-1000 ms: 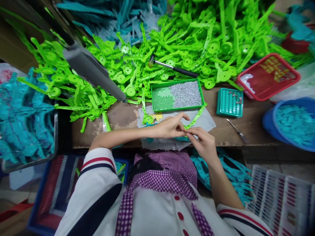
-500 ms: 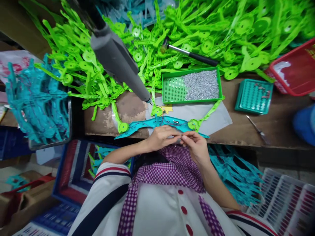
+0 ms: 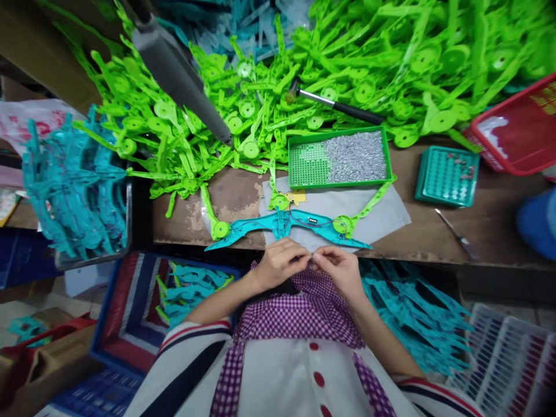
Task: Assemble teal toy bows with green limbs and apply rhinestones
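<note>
My left hand [image 3: 284,262] and my right hand [image 3: 336,265] meet in front of the apron, fingertips pinched together. Whatever sits between them is too small to make out. Just beyond them, along the bench edge, lies a turquoise bow-shaped plastic part [image 3: 256,222] with thin wires running along it. Round green plastic pieces with arms join it at the left end [image 3: 220,229], the centre [image 3: 279,201] and the right end [image 3: 344,226]. A grey cloth [image 3: 373,211] lies partly under it. Behind stands a green tray [image 3: 306,184] partly filled with small silvery screws [image 3: 356,155].
A grey electric screwdriver [image 3: 186,87] hangs above the green parts heap [image 3: 365,75], where a hammer [image 3: 336,104] lies. To the right are a teal screw rack [image 3: 447,176], a thin metal tool [image 3: 454,231] and a red basket [image 3: 516,139]. Turquoise parts [image 3: 73,191] fill a left bin.
Both hands have drawn slightly back towards my body, away from the turquoise part, still pinched together. The hanging screwdriver has swung up and to the left.
</note>
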Available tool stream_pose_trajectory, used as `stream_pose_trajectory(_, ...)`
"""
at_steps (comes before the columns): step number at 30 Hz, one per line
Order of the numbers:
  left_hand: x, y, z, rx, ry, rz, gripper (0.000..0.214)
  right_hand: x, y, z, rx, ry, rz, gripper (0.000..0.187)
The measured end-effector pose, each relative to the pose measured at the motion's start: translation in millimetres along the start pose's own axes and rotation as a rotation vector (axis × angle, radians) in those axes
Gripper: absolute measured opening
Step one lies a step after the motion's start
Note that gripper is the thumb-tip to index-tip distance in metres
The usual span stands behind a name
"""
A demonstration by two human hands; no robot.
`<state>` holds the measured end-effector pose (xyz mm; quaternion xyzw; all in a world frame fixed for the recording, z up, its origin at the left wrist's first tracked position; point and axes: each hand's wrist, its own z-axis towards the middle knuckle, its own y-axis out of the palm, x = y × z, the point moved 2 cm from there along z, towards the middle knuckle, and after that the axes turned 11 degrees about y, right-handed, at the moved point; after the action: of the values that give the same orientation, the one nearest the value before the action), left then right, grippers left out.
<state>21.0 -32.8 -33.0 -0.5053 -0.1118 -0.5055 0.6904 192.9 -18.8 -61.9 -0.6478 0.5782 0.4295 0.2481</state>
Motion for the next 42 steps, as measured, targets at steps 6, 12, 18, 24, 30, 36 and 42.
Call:
stream_pose_trajectory(6,23,4.9,37,0.035,-0.145,-0.083,0.007,-17,-26,-2,0.137,-0.144,0.013,0.034)
stream_pose_trajectory(12,-11,13.3,129,-0.083,-0.113,-0.321,0.036,-48,-85,18,0.524,-0.440,0.076,0.030)
stream_pose_trajectory(18,-74,92.3,167,-0.527,-0.207,-0.103,0.019,-55,-124,38,0.646,-0.435,-0.062,0.034)
stream_pose_trajectory(24,-79,105.7,136,-0.645,-0.275,-0.256,0.017,-40,-144,47,0.745,-0.493,-0.272,0.027)
stream_pose_trajectory(30,-71,103.5,134,-0.624,-0.363,-0.333,0.017,-23,-154,64,0.809,-0.439,-0.424,0.034)
stream_pose_trajectory(36,-48,126.5,167,-0.438,-0.639,-0.799,0.047,-24,-144,53,0.808,-0.475,-0.332,0.033)
stream_pose_trajectory(42,-51,122.2,181,-0.537,-0.559,-0.527,0.021,-21,-151,61,0.825,-0.366,-0.323,0.033)
